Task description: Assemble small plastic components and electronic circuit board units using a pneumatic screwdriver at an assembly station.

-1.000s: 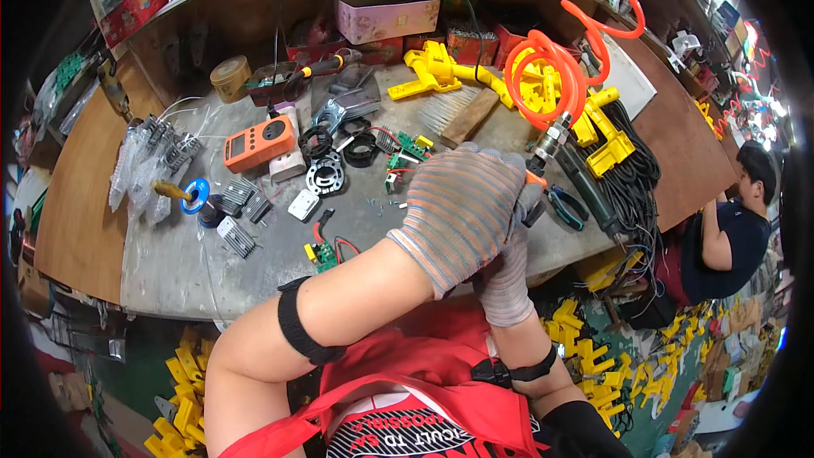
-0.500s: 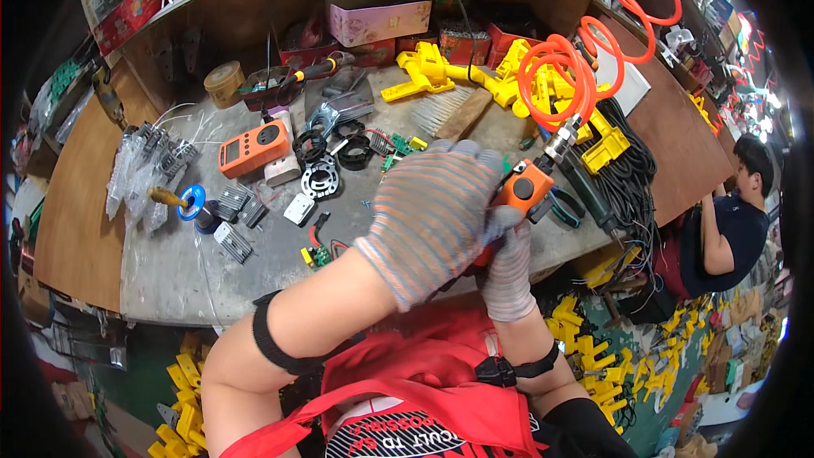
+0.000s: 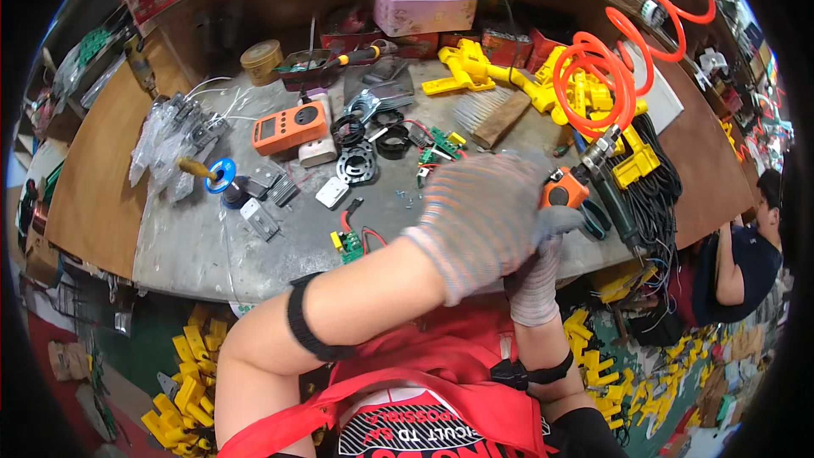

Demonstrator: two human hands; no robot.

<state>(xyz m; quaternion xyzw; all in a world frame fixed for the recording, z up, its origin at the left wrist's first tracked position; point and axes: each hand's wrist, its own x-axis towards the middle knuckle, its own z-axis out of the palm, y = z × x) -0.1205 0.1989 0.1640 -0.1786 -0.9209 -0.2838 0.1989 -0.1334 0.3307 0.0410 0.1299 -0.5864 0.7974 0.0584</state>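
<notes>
1. In the head view, the orange tool [image 3: 570, 189] is sitting right of the frame's centre, over the bench [image 3: 191, 250], with a metal coupling [image 3: 604, 146] joining it to the coiled hose [image 3: 626, 85] in the upper right.
2. The left hand [image 3: 483, 225], gloved and blurred, is curving in beside the tool; the right hand [image 3: 536, 288], also gloved, is lying partly hidden below it. The fingers are blurring or hiding, so one cannot tell which are gripping the tool, or how firmly.
3. The hose is possibly pulling toward the upper right; with a loose grip, that tension could be twisting the tool out of line.
4. The coupling is standing close to a dark cylinder [image 3: 616, 208] and a yellow housing [image 3: 638, 161], so a swing to the right could be snagging it or knocking them.
5. Dark-handled pliers [image 3: 596, 220] are lying just below the tool, where a dropping hand could be catching them.
6. The left forearm [image 3: 365, 293] is passing near a green circuit board [image 3: 354, 248]; a careless sweep could be dragging its red wires [image 3: 346, 219] or scattering the loose screws [image 3: 405, 197].
</notes>
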